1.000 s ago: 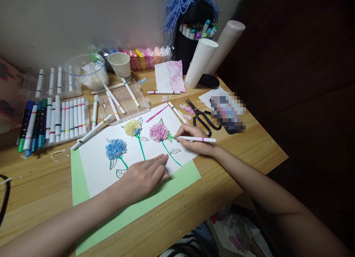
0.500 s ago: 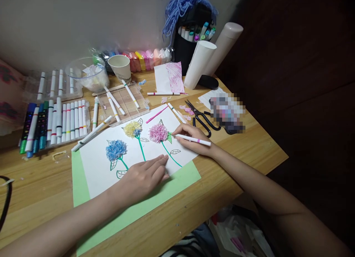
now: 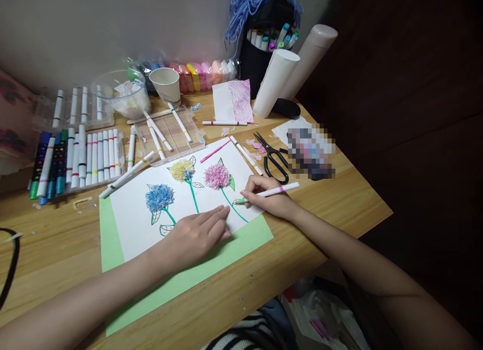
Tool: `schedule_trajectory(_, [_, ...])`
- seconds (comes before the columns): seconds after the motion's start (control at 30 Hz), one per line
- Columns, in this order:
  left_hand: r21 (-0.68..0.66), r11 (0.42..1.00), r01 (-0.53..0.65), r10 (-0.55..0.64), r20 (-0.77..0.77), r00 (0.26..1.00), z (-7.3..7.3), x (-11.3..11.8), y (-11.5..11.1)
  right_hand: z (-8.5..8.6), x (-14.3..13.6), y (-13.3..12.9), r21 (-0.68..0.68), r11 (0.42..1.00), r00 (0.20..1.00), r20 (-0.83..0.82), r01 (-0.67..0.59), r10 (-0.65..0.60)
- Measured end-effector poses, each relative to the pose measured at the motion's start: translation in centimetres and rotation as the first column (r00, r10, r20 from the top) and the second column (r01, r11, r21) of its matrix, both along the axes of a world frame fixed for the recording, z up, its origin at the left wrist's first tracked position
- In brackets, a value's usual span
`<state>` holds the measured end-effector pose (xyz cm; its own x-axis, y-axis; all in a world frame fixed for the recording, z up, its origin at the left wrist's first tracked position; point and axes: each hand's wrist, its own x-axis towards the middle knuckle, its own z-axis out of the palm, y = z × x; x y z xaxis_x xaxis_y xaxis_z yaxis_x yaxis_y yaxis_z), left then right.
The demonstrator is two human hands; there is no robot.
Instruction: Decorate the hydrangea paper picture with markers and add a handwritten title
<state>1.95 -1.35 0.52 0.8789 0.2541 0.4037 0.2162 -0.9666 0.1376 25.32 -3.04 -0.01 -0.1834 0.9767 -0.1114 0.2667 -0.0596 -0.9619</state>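
Observation:
My right hand (image 3: 269, 196) pinches a white marker pen (image 3: 281, 189) with a pink band, its green tip against a drawn leaf (image 3: 239, 201) on the lower right stem. On the white paper (image 3: 132, 214) are three flowers with raised, crumbled-looking heads: a blue one (image 3: 159, 197), a yellow one (image 3: 181, 169) and a pink one (image 3: 217, 176). Beside the pink head, the leaf (image 3: 232, 182) is coloured green. My left hand (image 3: 202, 230) lies flat with fingers stretched over the paper's lower part. A green sheet (image 3: 241, 249) lies under the white one.
Black-handled scissors (image 3: 273, 161) lie right of the paper. Marker pens and an open clear case (image 3: 171, 133) spread behind it. Farther back stand a paper cup (image 3: 166, 85), a clear bowl (image 3: 121, 95), a white tube (image 3: 275, 83) and a black pen holder (image 3: 252, 63).
My right hand has moved down and slightly right with the marker pen, from the leaf beside the pink head to the lower leaf. My left hand stays on the paper.

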Motion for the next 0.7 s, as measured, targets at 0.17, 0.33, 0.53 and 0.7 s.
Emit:
schedule_trajectory(0.17, [0.012,1.0,-0.001,0.001,0.004,1.0,0.04,0.01,-0.02,0.08,-0.11,0.17,0.052,0.999,0.995,0.102,0.011,-0.016])
schedule_trajectory(0.33, [0.008,1.0,0.003,-0.003,0.001,1.0,0.29,0.1,0.04,0.23,0.07,0.32,0.053,0.998,0.994,0.105,-0.039,0.034])
schedule_trajectory(0.53, [0.008,1.0,0.011,-0.011,0.012,1.0,0.35,0.1,0.07,0.24,0.15,0.45,0.044,0.997,0.994,0.09,-0.06,0.055])
schedule_trajectory(0.7, [-0.001,1.0,0.012,-0.012,0.003,1.0,0.29,0.05,0.03,0.26,0.22,0.54,0.046,0.998,0.995,0.088,-0.043,0.039])
